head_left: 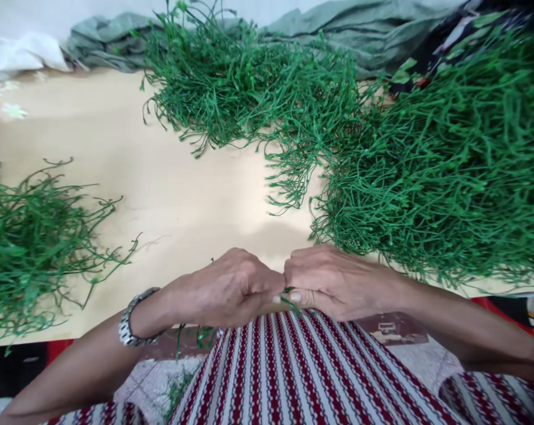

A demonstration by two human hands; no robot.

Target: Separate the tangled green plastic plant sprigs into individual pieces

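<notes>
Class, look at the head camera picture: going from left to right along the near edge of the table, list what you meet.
Left pile of green stems → wristwatch → left hand → green stem piece pinched between both hands → right hand → big pile of green stems.

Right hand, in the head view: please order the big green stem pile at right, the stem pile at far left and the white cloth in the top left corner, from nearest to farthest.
From the right hand:
1. Big stem pile, just beyond it, right.
2. Left stem pile, at the table's left edge.
3. White cloth, top left corner.
</notes>
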